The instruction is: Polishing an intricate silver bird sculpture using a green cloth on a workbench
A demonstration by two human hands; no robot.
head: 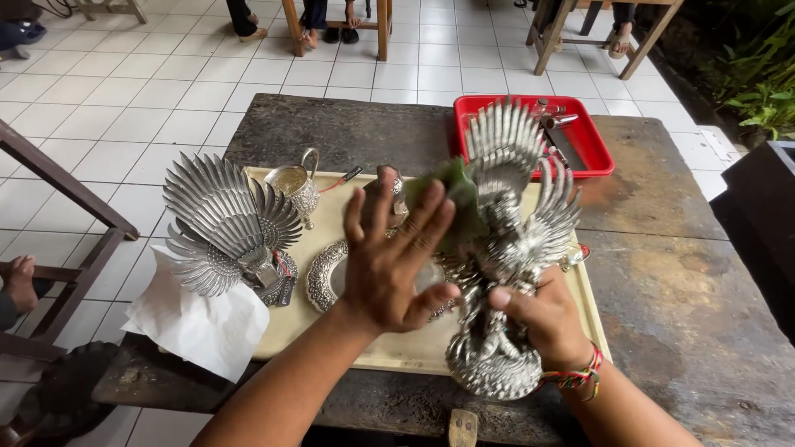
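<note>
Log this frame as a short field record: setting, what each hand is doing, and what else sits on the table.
setting: dark worn wooden table on a white tiled floor
left hand: open, fingers spread, pressing a green cloth to the statue
right hand: gripping the lower part of a silver winged statue, which stands upright
tray: cream, under the silver pieces
other silver: fan-shaped winged piece, small jug, oval ornate dish
behind: red tray holding tools
left edge: white paper
</note>
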